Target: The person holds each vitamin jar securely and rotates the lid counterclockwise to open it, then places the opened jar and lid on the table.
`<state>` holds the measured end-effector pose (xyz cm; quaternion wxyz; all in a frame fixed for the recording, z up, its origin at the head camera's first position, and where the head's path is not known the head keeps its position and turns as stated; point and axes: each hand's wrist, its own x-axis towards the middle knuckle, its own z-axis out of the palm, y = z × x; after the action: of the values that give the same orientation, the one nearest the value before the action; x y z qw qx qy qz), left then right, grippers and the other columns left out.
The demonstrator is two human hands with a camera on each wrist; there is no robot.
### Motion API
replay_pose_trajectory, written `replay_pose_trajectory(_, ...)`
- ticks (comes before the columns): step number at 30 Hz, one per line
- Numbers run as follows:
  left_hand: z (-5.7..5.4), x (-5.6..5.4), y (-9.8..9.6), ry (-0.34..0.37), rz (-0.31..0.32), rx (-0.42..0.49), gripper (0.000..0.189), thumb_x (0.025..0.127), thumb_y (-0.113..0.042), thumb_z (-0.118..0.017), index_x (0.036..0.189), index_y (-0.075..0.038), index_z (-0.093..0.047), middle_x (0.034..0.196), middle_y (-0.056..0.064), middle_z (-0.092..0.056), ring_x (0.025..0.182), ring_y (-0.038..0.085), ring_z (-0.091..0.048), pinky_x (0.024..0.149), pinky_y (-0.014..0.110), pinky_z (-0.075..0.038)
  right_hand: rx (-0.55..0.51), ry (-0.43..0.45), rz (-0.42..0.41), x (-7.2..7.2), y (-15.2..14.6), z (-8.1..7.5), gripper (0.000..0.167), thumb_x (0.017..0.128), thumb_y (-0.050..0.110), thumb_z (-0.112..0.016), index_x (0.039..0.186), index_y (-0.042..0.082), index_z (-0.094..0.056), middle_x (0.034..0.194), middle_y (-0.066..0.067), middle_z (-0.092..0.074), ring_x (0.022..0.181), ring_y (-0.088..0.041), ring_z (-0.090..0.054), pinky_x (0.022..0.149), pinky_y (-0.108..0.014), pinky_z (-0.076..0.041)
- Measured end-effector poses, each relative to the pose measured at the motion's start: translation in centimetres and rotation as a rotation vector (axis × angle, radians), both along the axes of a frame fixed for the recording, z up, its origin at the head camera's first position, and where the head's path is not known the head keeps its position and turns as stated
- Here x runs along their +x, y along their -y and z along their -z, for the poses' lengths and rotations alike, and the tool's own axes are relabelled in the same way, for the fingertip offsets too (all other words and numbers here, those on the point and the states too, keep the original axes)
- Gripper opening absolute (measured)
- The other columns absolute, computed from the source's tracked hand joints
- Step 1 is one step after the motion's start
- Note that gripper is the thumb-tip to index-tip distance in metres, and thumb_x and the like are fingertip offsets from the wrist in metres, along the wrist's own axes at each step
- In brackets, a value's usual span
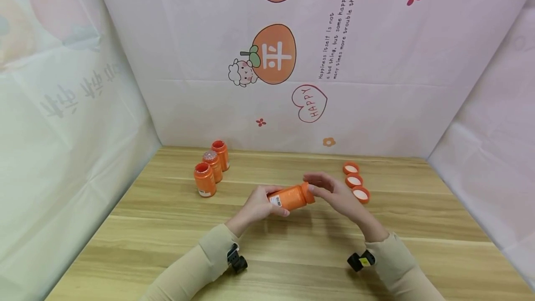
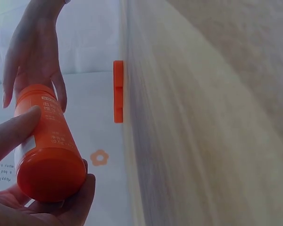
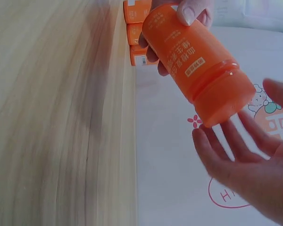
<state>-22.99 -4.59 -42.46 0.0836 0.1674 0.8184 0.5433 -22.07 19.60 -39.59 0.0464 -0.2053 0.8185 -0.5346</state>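
Note:
My left hand [image 1: 261,206] grips an orange bottle [image 1: 287,198] by its body, thumb on one side and fingers round the other. The bottle lies tilted on its side above the table, its orange cap [image 3: 225,99] on and pointing toward my right hand [image 1: 338,197]. In the right wrist view the right hand's thumb [image 3: 279,96] stands apart from the cap, with the fingers spread loosely beside it. Whether a fingertip touches the cap is hard to tell. The left wrist view shows the bottle's rounded base [image 2: 51,175] in the left palm.
Several orange bottles without caps stand in a row at the back left; the nearest bottle [image 1: 205,181] shows an open mouth, and the middle bottle [image 1: 212,165] has a silvery top. Orange caps [image 1: 361,194] with white insides lie in a row at the right. A printed cloth [image 1: 200,106] hangs behind the wooden table [image 1: 167,231].

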Motion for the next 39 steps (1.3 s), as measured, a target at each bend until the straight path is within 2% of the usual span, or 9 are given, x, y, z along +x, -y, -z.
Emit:
replay_pose_trajectory(4, 0.1, 0.0, -0.2, -0.006, -0.005, 0.006, 0.061, 0.061, -0.015, -0.087, 0.119, -0.012, -0.066, 0.105, 0.005, -0.068, 0.085, 0.016, -0.057, 0.074, 0.032, -0.046, -0.018, 0.023, 0.036, -0.1, 0.2, 0.2, 0.045, 0.094, 0.034, -0.058, 0.132, 0.011, -0.051, 0.133, -0.017, -0.053, 0.115, -0.030, -0.056, 0.087, -0.033, -0.052)
replay_pose_trajectory(11, 0.5, 0.0, -0.5, -0.028, -0.005, 0.006, 0.062, 0.060, -0.012, -0.086, 0.118, -0.011, -0.067, 0.105, 0.006, -0.068, 0.084, 0.016, -0.057, 0.073, 0.032, -0.046, 0.023, 0.182, 0.123, -0.1, 0.5, 0.3, 0.059, 0.094, 0.046, -0.052, 0.136, 0.006, -0.044, 0.134, -0.019, -0.049, 0.119, -0.033, -0.053, 0.086, -0.039, -0.053)
replay_pose_trajectory(17, 0.5, 0.1, -0.7, -0.043, -0.014, -0.016, 0.063, 0.059, -0.011, -0.087, 0.118, -0.012, -0.066, 0.105, 0.005, -0.067, 0.085, 0.016, -0.057, 0.074, 0.032, -0.046, 0.072, 0.255, 0.149, -0.1, 1.0, 0.2, 0.062, 0.094, 0.053, -0.047, 0.132, 0.004, -0.044, 0.133, -0.022, -0.049, 0.116, -0.034, -0.056, 0.087, -0.046, -0.051)
replay_pose_trajectory(23, 0.4, 0.2, -0.9, -0.041, -0.033, -0.029, 0.062, 0.060, -0.010, -0.086, 0.119, -0.015, -0.066, 0.105, 0.004, -0.067, 0.086, 0.017, -0.057, 0.074, 0.031, -0.046, 0.103, 0.313, 0.160, 0.0, 1.2, 0.0, 0.067, 0.093, 0.057, -0.046, 0.132, 0.002, -0.045, 0.126, -0.021, -0.052, 0.108, -0.029, -0.058, 0.084, -0.045, -0.053)
replay_pose_trajectory(33, 0.2, 0.3, -0.9, -0.068, -0.041, -0.040, 0.062, 0.059, -0.008, -0.086, 0.117, -0.017, -0.067, 0.104, 0.001, -0.067, 0.086, 0.016, -0.057, 0.075, 0.032, -0.046, 0.107, 0.324, 0.141, 0.3, 1.2, -0.4, 0.068, 0.094, 0.054, -0.047, 0.131, -0.003, -0.044, 0.114, -0.020, -0.055, 0.090, -0.025, -0.061, 0.075, -0.043, -0.056)
replay_pose_trajectory(39, 0.1, 0.4, -0.8, -0.068, -0.039, -0.034, 0.062, 0.059, -0.008, -0.086, 0.117, -0.017, -0.067, 0.106, 0.001, -0.067, 0.088, 0.017, -0.057, 0.076, 0.033, -0.045, 0.102, 0.297, 0.107, 0.2, 1.0, -0.1, 0.063, 0.094, 0.050, -0.050, 0.130, -0.002, -0.046, 0.117, -0.019, -0.055, 0.093, -0.023, -0.060, 0.078, -0.042, -0.055)
